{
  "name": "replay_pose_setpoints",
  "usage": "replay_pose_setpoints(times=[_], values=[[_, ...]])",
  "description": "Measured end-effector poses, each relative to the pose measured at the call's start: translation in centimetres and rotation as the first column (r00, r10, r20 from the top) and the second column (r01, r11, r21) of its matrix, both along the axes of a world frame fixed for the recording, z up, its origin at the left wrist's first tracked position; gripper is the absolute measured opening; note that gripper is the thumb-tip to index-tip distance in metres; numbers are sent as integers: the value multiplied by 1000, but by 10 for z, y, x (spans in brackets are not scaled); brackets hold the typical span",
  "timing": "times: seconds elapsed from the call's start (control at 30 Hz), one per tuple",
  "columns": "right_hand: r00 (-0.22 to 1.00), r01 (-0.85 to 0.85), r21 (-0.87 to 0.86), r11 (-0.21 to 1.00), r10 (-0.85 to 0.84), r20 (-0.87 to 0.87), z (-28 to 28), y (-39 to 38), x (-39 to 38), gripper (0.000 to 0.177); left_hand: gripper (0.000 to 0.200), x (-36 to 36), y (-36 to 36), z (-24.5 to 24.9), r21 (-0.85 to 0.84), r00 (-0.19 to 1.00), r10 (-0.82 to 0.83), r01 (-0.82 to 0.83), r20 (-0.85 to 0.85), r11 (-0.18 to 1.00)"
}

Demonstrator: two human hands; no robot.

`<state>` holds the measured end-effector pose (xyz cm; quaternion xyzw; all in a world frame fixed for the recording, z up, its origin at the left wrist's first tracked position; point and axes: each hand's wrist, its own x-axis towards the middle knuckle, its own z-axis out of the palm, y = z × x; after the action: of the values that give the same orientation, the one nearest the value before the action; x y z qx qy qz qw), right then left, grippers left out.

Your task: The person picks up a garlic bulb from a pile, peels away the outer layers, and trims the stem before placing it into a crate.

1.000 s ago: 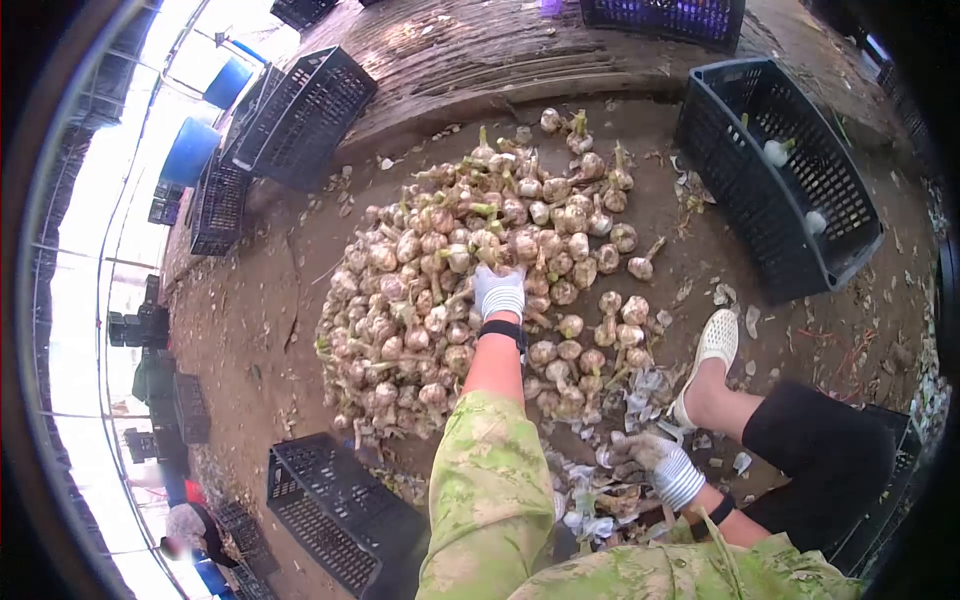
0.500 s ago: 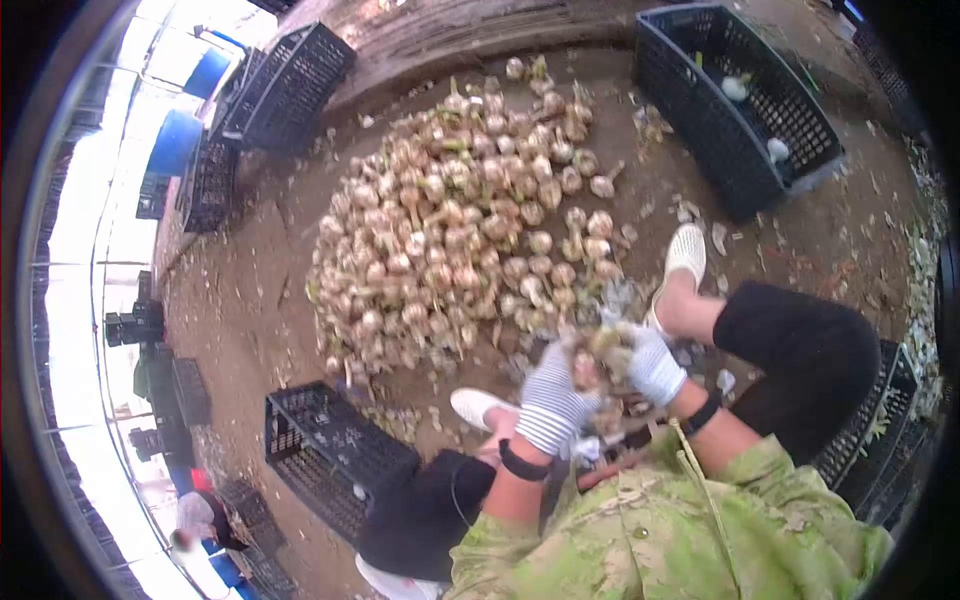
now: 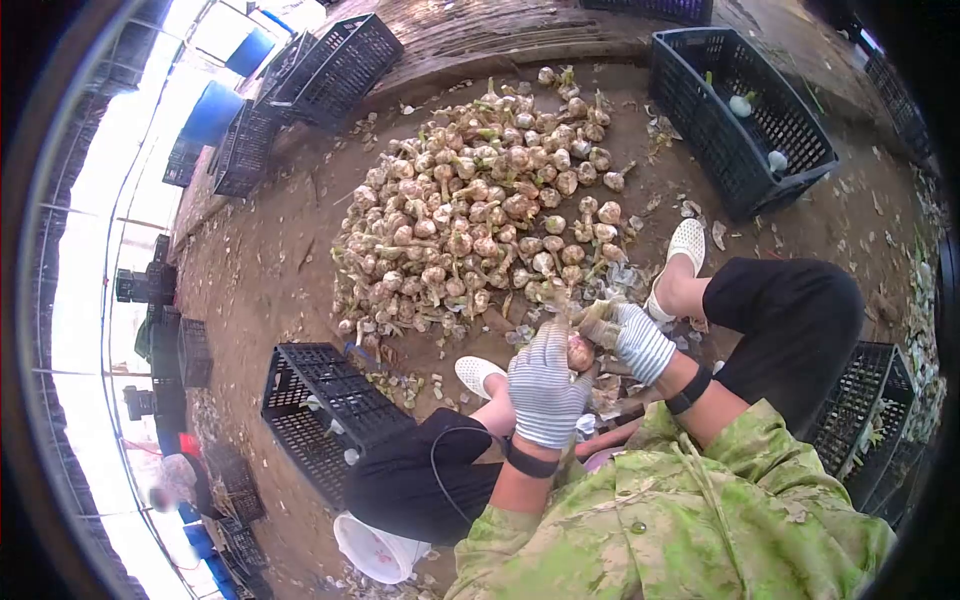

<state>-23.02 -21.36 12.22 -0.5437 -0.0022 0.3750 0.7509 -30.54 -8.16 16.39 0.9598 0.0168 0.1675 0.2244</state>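
We sit low on a dirt floor (image 3: pixel 270 270), looking down at our two gloved hands held close together above our knees. Our left hand (image 3: pixel 545 385) is curled shut around one garlic bulb (image 3: pixel 580 352), cupping it from below and from the left. Our right hand (image 3: pixel 632 340) is closed too, its fingertips pinching the stalk end and loose skin of the same bulb. Just beyond our hands lies a big garlic pile (image 3: pixel 480 200), with peelings scattered near our white shoes. A far crate (image 3: pixel 690 120) at the upper right holds two pale cleaned bulbs (image 3: pixel 741 104), and a near crate (image 3: pixel 300 440) sits to our left.

We judge that this bulb is being stripped of its outer skin and stalk. The next move calls for a firm hold by the left hand while the right pulls the skin away.
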Motion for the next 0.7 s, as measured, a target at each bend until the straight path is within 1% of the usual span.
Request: replay_pose_setpoints(times=[0.03,0.07,0.1,0.13,0.17,0.2,0.23,0.27,0.33,0.37,0.4,0.43,0.47,0.5,0.53,0.6,0.63,0.67,0.7], values=[[1000,-4,-2,1000,4,2,0,-2,-1,32,63,-1,1,-1,51,1000,-24,23,7,998],[999,-31,-20,999,30,-42,1,-4,-1,29,63,-2,2,-1,101,999,-48,47,12,994],[995,-56,-38,998,53,-86,2,-5,-1,26,63,-2,3,1,98,999,-45,43,14,994],[995,-59,-42,997,55,-84,-7,-6,-3,26,62,-1,5,2,156,998,-65,60,27,986],[984,-3,77,997,17,-176,-11,-2,-4,22,62,-1,5,4,212,996,-86,75,40,974],[963,65,189,980,-11,-270,-14,-1,-6,19,62,-2,6,6,208,996,-84,73,44,975],[1000,-1,-12,1000,1,9,-14,-5,-10,20,60,-2,6,9,233,995,-100,92,23,968],[1000,-2,-14,1000,3,12,-13,-5,-10,20,58,-2,7,11,258,993,-114,110,1,960],[976,10,105,994,13,-216,-13,-5,-10,21,54,-5,7,5,254,993,-115,108,12,961],[985,-117,-1,993,116,126,-17,-2,-7,22,51,-6,8,2,250,992,-121,113,19,962],[986,-114,-4,993,114,122,-20,-3,-9,22,51,-7,9,-1,246,992,-124,116,15,962],[988,-33,131,991,53,-147,-23,-5,-13,21,48,-7,9,-4,282,990,-138,121,39,952],[912,82,237,968,23,-409,-18,-5,-15,21,45,-7,10,-5,316,986,-152,125,63,940],[925,80,286,955,36,-377,-31,-4,-16,21,40,-6,12,-3,296,985,-164,143,49,945],[925,80,281,956,34,-378,-33,-5,-18,21,40,-6,13,-1,292,985,-164,143,49,946],[894,127,283,951,14,-447,-24,-1,-16,22,46,-6,17,2,252,988,-152,138,37,958],[888,120,244,962,6,-461,-29,4,-15,23,55,-8,22,5,155,986,-164,159,19,975],[888,114,245,963,12,-460,-26,4,-14,23,55,-9,24,5,156,987,-158,153,20,976],[971,-46,198,979,91,-221,-22,1,-15,18,59,-11,25,6,131,988,-157,156,0,979]])
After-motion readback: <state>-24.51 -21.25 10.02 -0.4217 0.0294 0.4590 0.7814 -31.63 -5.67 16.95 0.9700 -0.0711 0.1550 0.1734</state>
